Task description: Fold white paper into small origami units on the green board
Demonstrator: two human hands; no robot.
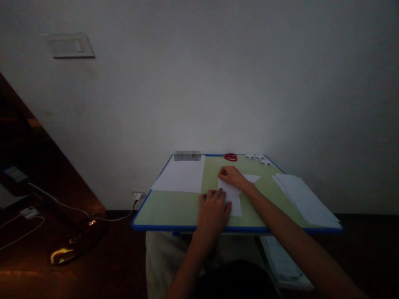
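A small folded white paper (234, 199) lies on the green desk top (174, 209). My left hand (213, 209) rests flat on its near left edge, fingers stretched out. My right hand (232, 176) presses on the paper's far end, fingers curled down onto it. Both forearms reach in from below.
A white sheet (181, 174) lies at the desk's back left, and a stack of white sheets (304, 198) sits along the right side. Red scissors (230, 157) and white paper cut-outs (259, 158) lie at the far edge. The desk has a blue rim; a wall stands behind it. Cables trail at left.
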